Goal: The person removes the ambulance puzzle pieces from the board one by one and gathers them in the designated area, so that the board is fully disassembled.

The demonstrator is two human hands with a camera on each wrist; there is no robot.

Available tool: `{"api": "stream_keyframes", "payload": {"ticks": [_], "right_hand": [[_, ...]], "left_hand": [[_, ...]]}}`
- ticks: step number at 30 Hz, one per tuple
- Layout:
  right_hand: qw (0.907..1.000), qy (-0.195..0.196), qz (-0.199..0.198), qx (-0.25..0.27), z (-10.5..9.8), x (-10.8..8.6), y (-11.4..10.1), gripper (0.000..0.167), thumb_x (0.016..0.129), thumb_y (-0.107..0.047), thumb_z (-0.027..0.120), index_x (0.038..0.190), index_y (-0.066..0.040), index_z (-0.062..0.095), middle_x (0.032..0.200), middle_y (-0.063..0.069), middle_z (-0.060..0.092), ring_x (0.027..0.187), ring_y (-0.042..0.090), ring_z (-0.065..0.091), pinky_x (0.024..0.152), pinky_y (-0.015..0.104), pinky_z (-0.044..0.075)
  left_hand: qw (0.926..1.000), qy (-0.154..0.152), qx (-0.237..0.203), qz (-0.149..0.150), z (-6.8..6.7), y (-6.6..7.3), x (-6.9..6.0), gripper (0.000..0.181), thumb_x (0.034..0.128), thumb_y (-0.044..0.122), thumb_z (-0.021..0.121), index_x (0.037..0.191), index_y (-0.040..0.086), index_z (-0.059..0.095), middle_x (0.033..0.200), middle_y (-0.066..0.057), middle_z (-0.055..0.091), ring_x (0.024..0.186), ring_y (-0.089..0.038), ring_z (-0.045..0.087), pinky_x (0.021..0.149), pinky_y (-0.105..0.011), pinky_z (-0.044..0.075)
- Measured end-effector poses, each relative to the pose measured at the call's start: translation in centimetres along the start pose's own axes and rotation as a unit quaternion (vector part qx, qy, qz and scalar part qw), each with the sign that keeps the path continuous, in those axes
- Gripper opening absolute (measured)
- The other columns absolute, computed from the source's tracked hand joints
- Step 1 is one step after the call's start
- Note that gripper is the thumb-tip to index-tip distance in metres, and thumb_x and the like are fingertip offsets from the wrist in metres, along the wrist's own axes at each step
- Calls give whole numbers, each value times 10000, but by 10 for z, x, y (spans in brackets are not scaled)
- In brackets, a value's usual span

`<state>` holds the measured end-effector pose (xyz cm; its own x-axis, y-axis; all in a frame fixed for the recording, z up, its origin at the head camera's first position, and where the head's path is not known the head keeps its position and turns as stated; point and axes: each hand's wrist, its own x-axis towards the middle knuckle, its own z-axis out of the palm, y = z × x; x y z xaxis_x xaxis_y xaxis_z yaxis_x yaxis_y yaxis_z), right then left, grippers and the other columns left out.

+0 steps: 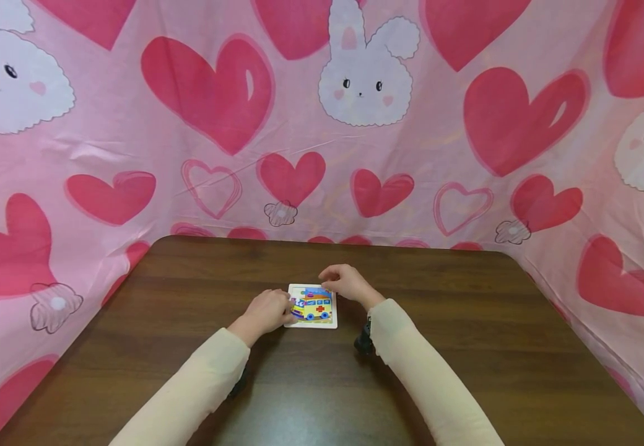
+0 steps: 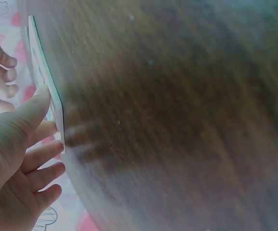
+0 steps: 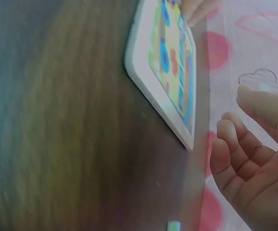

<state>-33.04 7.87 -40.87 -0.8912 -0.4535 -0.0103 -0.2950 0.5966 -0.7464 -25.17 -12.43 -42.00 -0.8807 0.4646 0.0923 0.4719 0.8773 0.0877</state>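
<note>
A square picture board in a white frame (image 1: 309, 325), showing a yellow ambulance with a red cross, lies flat on the brown table. My left hand (image 1: 268, 311) is at its left edge. In the left wrist view, the left thumb (image 2: 41, 94) rests on the frame, and the other fingers extend loosely along the edge. Over the upper right corner hovers my right hand (image 1: 348, 284). Its thumb and fingers stand apart in the right wrist view, with nothing visible between them. The left hand hides part of the board's left side.
A small green and blue piece (image 3: 173, 225) lies on the table at the bottom of the right wrist view. The wooden table (image 1: 467, 347) has rounded far corners. Behind it hangs a pink cloth (image 1: 311, 136) with hearts and rabbits.
</note>
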Motion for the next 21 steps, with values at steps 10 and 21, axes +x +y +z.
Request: {"api": "stream_keyframes", "payload": {"ticks": [10, 21], "right_hand": [[9995, -303, 70, -72, 17, 2, -5, 177, 857, -99, 651, 1032, -76, 664, 859, 29, 572, 787, 199, 488, 716, 319, 428], [9958, -701, 36, -584, 24, 7, -6, 287, 853, -142, 665, 1138, -131, 634, 871, 13, 554, 768, 184, 479, 690, 288, 427]], "left_hand": [[9999, -56, -146, -51, -1, 0, 1, 251, 784, 318, 726, 873, 83, 717, 932, -81, 644, 854, -242, 567, 885, -391, 405], [9999, -10, -110, 7, 0, -2, 1, 228, 779, 325, 731, 684, 137, 643, 839, -30, 621, 743, -195, 525, 852, -387, 413]]}}
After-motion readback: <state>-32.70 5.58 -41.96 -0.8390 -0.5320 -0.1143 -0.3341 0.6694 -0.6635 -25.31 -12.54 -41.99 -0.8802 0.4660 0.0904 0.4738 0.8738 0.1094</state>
